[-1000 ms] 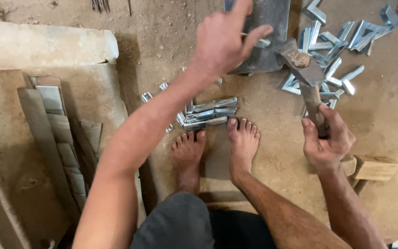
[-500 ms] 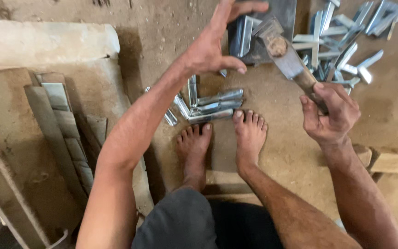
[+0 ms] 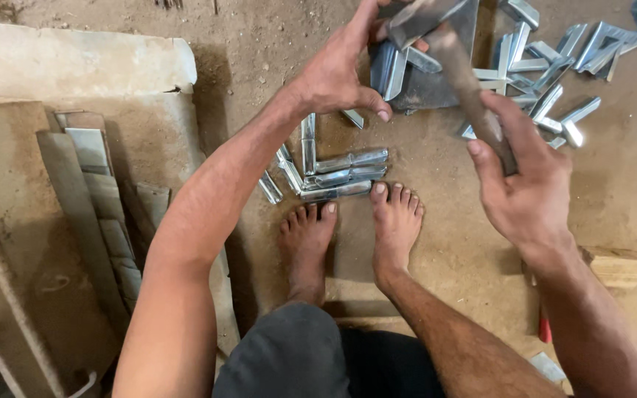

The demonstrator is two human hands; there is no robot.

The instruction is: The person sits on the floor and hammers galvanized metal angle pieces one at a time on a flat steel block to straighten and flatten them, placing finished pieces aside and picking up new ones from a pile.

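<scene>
My right hand (image 3: 528, 188) grips the hammer (image 3: 457, 63) by its wooden handle, head over the dark steel plate (image 3: 436, 88) on the floor. My left hand (image 3: 340, 70) pins a bent metal piece (image 3: 392, 70) against that plate. Finished brackets (image 3: 337, 173) lie just beyond my toes.

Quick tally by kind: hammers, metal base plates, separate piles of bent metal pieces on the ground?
Hammer, in the right hand: 1
Dark base plate, under the left hand: 1
Piles of metal pieces: 2, by the feet and upper right
Total: 4
</scene>
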